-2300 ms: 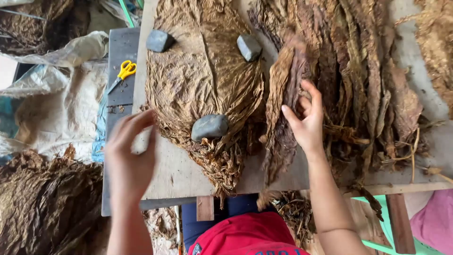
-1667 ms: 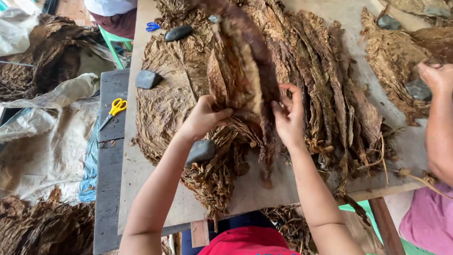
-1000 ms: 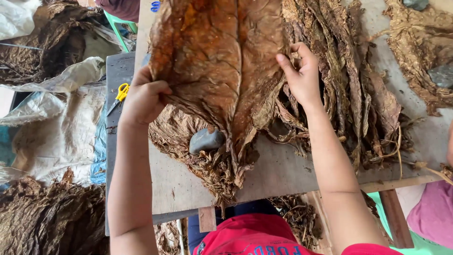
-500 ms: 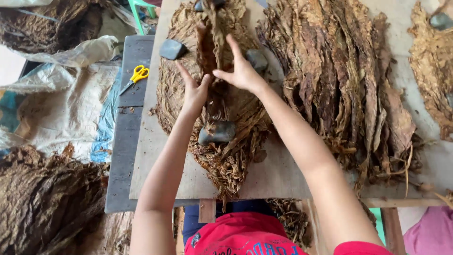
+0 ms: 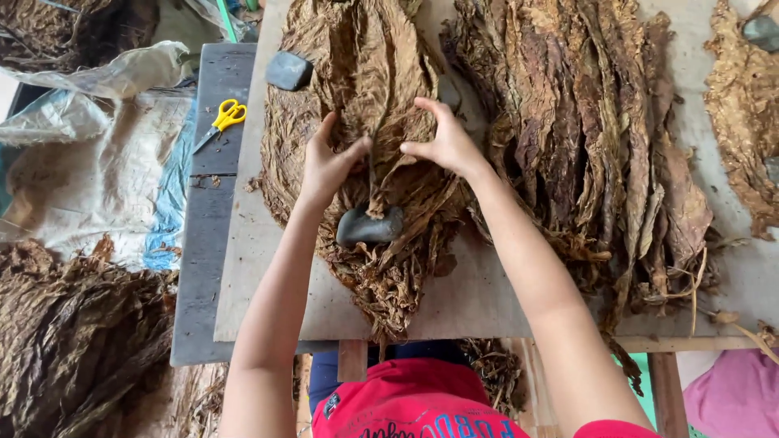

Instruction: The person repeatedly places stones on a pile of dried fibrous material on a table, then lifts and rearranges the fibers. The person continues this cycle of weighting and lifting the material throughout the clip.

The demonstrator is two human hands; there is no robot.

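Soft, even daylight fills the scene, bright enough to show every wrinkle in the dried leaves [image 5: 365, 122] without harsh contrast. Shadows are faint and short; a dim one sits under the forearms on the pale tabletop [image 5: 479, 300], and another beneath the dark stone [image 5: 369, 227]. The clear plastic sheet [image 5: 114, 77] at the upper left catches a mild sheen, and the far left edge washes out to near white. Focus is sharp across the middle, while the left hand [image 5: 329, 166] and right hand [image 5: 446, 146] show only slight softness. Straight edges bow a little toward the corners.
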